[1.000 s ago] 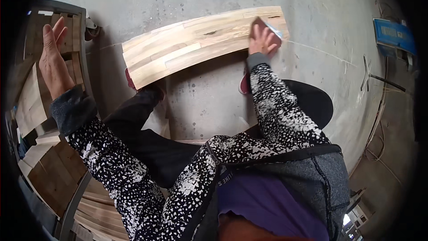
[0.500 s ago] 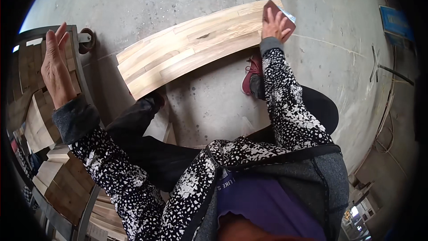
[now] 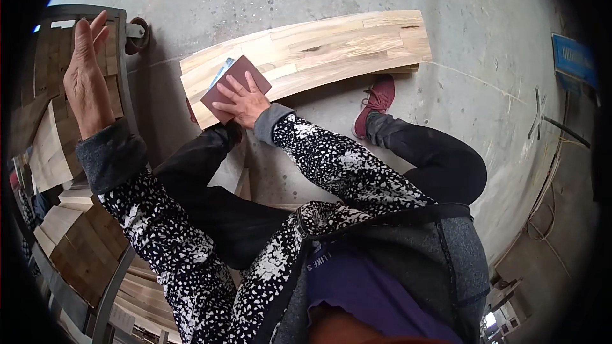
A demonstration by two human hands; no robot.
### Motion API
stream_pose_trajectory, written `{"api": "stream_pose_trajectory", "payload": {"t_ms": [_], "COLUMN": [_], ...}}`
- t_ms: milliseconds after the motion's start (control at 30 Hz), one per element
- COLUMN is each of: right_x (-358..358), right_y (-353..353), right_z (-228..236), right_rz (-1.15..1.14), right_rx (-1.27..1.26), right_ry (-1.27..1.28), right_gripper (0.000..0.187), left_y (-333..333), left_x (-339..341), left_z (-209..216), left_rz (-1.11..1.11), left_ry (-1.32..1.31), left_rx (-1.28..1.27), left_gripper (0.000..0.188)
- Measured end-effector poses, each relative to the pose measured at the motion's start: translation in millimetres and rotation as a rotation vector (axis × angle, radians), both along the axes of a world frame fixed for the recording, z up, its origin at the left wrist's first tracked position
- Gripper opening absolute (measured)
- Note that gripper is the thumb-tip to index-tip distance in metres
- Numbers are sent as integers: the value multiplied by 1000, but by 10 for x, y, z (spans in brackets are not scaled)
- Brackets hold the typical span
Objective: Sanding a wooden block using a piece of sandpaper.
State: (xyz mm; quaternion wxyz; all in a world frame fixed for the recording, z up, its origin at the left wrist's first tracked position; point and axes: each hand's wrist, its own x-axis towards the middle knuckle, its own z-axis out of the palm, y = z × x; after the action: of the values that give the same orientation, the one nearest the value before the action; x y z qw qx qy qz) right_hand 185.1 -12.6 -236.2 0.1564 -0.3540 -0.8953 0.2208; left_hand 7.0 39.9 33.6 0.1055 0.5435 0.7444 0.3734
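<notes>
A long pale board, made of joined wood strips, lies across in front of me; another layer of wood shows under its right end. On its left end rests a reddish-brown sheet of sandpaper, its blue and white backing showing at the upper left edge. My right hand presses the sandpaper against the board, fingers spread over it. My left hand is raised at the left by a rack of wood, fingers stretched out, holding nothing.
The metal-framed rack at the left has a caster wheel and carries stacked wooden pieces. My red shoe stands below the board's right part. At the far right are a blue sign and a metal stand.
My right hand has swept the sandpaper from the board's right end to its left end. The view has shifted slightly, while my left hand stays raised.
</notes>
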Motion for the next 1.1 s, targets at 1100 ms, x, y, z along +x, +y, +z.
{"api": "stream_pose_trajectory", "payload": {"t_ms": [1100], "right_x": [402], "right_y": [415], "right_z": [-267], "right_rz": [-181], "right_rx": [10], "right_ry": [-194], "right_gripper": [60], "left_y": [-210], "left_x": [-203], "left_z": [-174], "left_rz": [36], "left_ry": [-329], "left_rx": [74], "left_gripper": [40]}}
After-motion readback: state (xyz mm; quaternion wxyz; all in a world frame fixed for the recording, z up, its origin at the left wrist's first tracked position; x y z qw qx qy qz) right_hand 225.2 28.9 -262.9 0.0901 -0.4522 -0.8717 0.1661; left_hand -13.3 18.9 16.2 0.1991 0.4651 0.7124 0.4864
